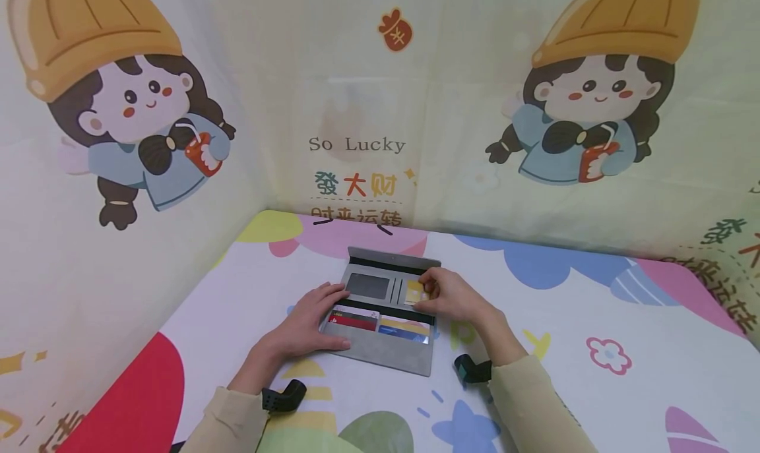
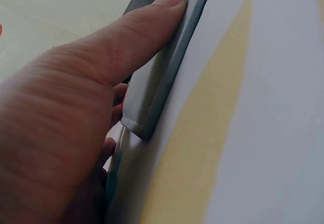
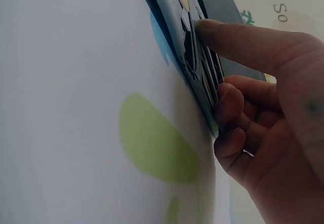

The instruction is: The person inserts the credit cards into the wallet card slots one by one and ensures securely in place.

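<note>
An open grey wallet (image 1: 386, 355) lies flat, its flap (image 1: 394, 258) at the far side. Its lower panel holds a red-and-white card (image 1: 354, 319) and a blue-and-yellow card (image 1: 404, 329), side by side. In the upper panel are a dark mesh window (image 1: 368, 285) and, on the right, a yellow card (image 1: 414, 293) partly in a slot. My left hand (image 1: 305, 321) rests spread on the wallet's left side, its thumb (image 2: 147, 29) laid across the lower panel. My right hand (image 1: 454, 296) pinches the yellow card at its right end, with curled fingers (image 3: 230, 102) against the wallet's edge.
The wallet lies on a table (image 1: 594, 321) covered with a colourful printed cloth. Behind and to the left hang printed curtains (image 1: 463, 110) with cartoon figures and lettering. A black wrist camera mount sits at each cuff (image 1: 287, 398).
</note>
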### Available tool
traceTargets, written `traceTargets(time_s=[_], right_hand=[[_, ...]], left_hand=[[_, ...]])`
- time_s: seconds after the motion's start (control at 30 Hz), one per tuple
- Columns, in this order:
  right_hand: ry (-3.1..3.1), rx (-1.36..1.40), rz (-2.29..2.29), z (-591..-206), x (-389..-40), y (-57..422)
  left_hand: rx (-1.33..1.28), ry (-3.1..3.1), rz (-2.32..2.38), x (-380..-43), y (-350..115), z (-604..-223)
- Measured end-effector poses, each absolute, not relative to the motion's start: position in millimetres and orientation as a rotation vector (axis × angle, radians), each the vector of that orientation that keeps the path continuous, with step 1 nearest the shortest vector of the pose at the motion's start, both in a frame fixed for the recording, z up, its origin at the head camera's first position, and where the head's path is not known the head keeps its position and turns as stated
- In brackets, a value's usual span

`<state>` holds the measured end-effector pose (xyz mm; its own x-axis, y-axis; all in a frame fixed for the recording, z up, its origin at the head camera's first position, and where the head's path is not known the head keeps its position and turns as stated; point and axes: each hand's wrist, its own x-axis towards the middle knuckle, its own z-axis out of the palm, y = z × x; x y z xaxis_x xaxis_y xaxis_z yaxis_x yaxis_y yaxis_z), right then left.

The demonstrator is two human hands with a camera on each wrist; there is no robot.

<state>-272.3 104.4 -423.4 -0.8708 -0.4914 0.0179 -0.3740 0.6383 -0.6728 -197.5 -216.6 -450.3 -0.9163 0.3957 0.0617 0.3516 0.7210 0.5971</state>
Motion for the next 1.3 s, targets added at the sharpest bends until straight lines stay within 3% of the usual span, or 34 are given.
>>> traceTargets(time_s=[1.3], right_hand=[[2.730, -0.750, -1.009, -423.6, -272.8, 93.9]], left_hand=[[0.610, 2.852, 0.952, -197.8, -214.4, -448.8]])
